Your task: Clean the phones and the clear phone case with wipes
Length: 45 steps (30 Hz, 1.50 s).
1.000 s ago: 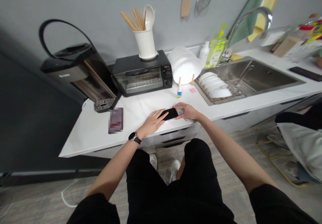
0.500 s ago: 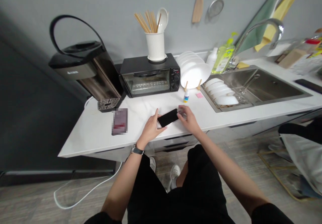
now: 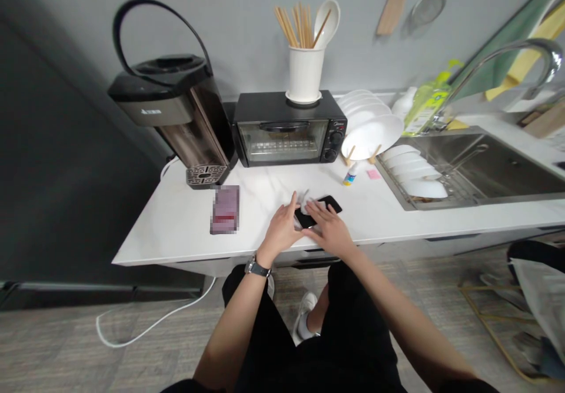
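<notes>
A black phone point(image 3: 334, 204) lies screen up near the counter's front edge. My left hand point(image 3: 282, 227) holds its left end, with the thumb and fingers at the phone's edges. Over the screen lies my right hand point(image 3: 329, 227), its fingers pressing a small whitish wipe or cloth point(image 3: 305, 202) against the left part of the glass. A small bottle with a blue and yellow label point(image 3: 351, 175) stands behind the phone, beside a pink slip point(image 3: 374, 174).
A blurred-out purple packet point(image 3: 226, 209) lies on the left of the white counter point(image 3: 176, 228). Behind are a water dispenser point(image 3: 176, 99), a toaster oven point(image 3: 286, 140) and racked plates point(image 3: 373, 137). A sink point(image 3: 507, 169) with bowls point(image 3: 424, 188) is at the right.
My right hand has moved with the wipe from the phone's right end to its left part, close to my left hand. The camera view has shifted, so the counter items appear further right.
</notes>
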Each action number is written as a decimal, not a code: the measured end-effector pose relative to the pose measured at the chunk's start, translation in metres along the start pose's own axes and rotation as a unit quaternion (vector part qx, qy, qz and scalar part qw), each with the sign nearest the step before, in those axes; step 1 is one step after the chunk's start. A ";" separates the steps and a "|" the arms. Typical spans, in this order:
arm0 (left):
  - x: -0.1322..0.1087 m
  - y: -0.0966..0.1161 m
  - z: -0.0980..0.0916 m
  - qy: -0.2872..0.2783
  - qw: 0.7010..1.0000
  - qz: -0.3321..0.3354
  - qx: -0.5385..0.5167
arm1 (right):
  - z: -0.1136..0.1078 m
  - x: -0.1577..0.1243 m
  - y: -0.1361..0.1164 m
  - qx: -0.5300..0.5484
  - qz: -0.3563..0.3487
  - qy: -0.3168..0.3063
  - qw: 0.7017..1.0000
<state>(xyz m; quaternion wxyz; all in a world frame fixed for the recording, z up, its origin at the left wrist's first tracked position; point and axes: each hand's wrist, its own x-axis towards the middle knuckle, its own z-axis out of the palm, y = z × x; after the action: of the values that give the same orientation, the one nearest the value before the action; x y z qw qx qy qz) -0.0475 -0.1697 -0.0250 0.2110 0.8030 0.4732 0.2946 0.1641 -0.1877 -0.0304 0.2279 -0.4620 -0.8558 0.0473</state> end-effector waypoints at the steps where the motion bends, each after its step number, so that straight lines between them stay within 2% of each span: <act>1: 0.000 0.000 0.000 -0.004 1.000 -0.005 0.005 | 0.001 0.000 -0.008 0.019 -0.032 -0.020 0.999; 3: 0.000 0.000 0.000 -0.005 1.000 -0.009 0.012 | -0.003 -0.005 -0.015 0.044 -0.081 -0.049 0.995; 5: 0.000 0.002 0.000 -0.001 1.000 -0.001 0.007 | -0.009 -0.013 -0.008 0.045 -0.086 -0.051 0.994; 8: 0.000 0.003 0.000 0.004 1.000 0.009 0.000 | -0.015 -0.015 0.010 0.005 -0.002 0.000 1.000; 10: 0.001 0.003 -0.001 0.002 1.000 0.010 0.003 | -0.012 -0.009 0.012 -0.014 0.044 0.030 0.999; 11: 0.001 0.003 -0.001 -0.001 1.000 0.007 0.006 | -0.009 -0.006 0.008 -0.012 0.045 0.033 0.998; 14: 0.001 0.001 -0.001 -0.008 1.000 -0.005 0.012 | -0.004 -0.007 -0.010 0.021 -0.026 -0.004 0.999; 16: 0.002 0.000 0.000 -0.005 1.000 -0.005 0.009 | -0.009 -0.016 -0.012 0.028 -0.052 -0.025 0.998; 19: 0.004 0.000 0.002 0.007 1.000 0.002 0.001 | -0.019 -0.025 0.005 -0.005 0.015 -0.001 1.000; 22: 0.005 -0.001 0.003 0.011 1.000 0.004 0.002 | -0.018 -0.013 0.014 -0.029 0.077 0.033 0.996; 25: 0.006 -0.003 0.004 0.002 1.000 -0.009 0.017 | -0.008 -0.001 0.000 -0.002 0.016 0.012 1.000; 28: 0.005 -0.004 0.005 0.002 1.000 -0.009 0.015 | -0.007 -0.010 -0.007 0.013 -0.052 -0.015 0.998; 31: 0.005 -0.004 0.006 0.013 1.000 0.003 0.000 | -0.017 -0.023 0.011 -0.014 -0.012 0.004 1.000; 33: 0.005 -0.003 0.007 0.012 1.000 0.004 0.002 | -0.019 -0.020 0.021 -0.039 0.048 0.034 0.998; 35: 0.005 -0.003 0.007 0.006 1.000 -0.001 0.010 | -0.014 -0.010 0.018 -0.047 0.067 0.044 0.996; 38: 0.005 -0.002 0.006 -0.002 0.999 -0.018 0.028 | -0.002 -0.002 -0.008 -0.011 -0.003 0.014 1.000; 40: 0.005 -0.001 0.005 -0.004 0.999 -0.018 0.035 | -0.002 -0.009 -0.019 0.015 -0.046 -0.005 0.999; 42: 0.005 0.002 0.004 -0.001 1.000 -0.008 0.028 | -0.008 -0.021 -0.013 0.017 -0.043 -0.008 0.999; 45: 0.004 0.005 0.004 0.004 1.000 -0.003 0.010 | -0.018 -0.027 0.014 -0.022 0.038 0.027 0.999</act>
<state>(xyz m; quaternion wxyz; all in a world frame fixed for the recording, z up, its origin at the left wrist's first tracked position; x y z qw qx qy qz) -0.0402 -0.1693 -0.0234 0.2018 0.8022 0.4798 0.2925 0.1958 -0.2043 -0.0278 0.2392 -0.5000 -0.8320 0.0247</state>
